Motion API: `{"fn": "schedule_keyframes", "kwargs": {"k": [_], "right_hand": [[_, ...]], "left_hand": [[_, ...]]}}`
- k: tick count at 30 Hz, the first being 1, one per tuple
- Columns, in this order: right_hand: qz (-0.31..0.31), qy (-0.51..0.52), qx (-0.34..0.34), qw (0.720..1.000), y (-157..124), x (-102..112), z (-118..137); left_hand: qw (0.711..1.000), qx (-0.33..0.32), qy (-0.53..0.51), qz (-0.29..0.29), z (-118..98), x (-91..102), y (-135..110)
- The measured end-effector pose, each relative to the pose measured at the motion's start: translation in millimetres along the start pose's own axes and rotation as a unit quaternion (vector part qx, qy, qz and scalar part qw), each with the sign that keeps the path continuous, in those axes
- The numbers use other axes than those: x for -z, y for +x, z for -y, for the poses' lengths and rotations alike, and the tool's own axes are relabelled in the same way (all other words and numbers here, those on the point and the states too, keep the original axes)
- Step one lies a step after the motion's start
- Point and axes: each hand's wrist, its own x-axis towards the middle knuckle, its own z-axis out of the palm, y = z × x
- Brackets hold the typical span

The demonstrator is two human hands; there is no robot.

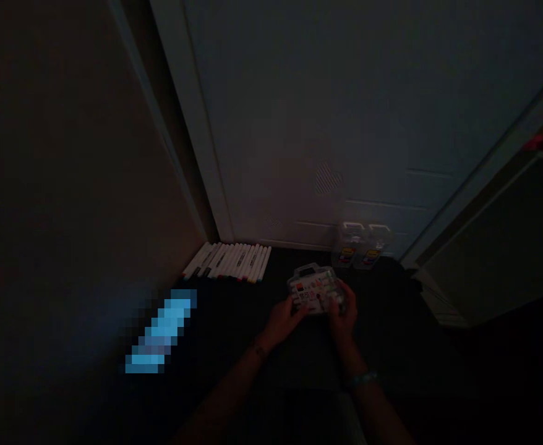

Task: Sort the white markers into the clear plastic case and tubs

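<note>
Between my two hands is a clear plastic marker case (316, 290) with a carry handle and a printed label; pale markers show through it. My left hand (284, 318) grips its lower left side, thumb on the front. On its right side my right hand (344, 309) is closed around the edge, fingers behind and thumb in front. Left of the case lies a row of white markers (234, 262) with coloured ends, side by side. Whether the case touches the dark surface, I cannot tell in this dim light.
Two clear plastic cases (347, 247) with handles stand upright at the back right, against a pale panel (299, 123) with a heart pattern. A bright, pixelated blue rectangle (162, 330) lies at the left. The dark tabletop (392, 327) reaches a wall on the left.
</note>
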Motion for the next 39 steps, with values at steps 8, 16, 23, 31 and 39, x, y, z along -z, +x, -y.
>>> {"fn": "schedule_keyframes", "kwargs": {"k": [8, 16, 23, 31, 39], "right_hand": [[0.057, 0.016, -0.073, 0.996, 6.0, -5.1, 1.5], [0.152, 0.072, -0.046, 0.985, -0.8, -11.4, 5.7], [0.165, 0.024, -0.076, 0.983, 2.0, -14.7, -6.3], [0.171, 0.025, -0.073, 0.982, 0.1, -13.2, -6.3], [0.182, 0.042, -0.083, 0.979, 4.6, -18.1, -8.9]], "left_hand": [[0.989, -0.01, -0.147, -0.007, -5.2, 5.2, -1.4], [0.961, 0.023, -0.271, -0.043, 1.4, 15.4, 10.6], [0.961, -0.016, -0.241, -0.135, 2.8, 18.9, 16.2], [0.969, -0.041, -0.2, -0.141, -2.9, 27.0, 16.7], [0.97, -0.032, -0.195, -0.139, 3.4, 23.0, 21.0]]}}
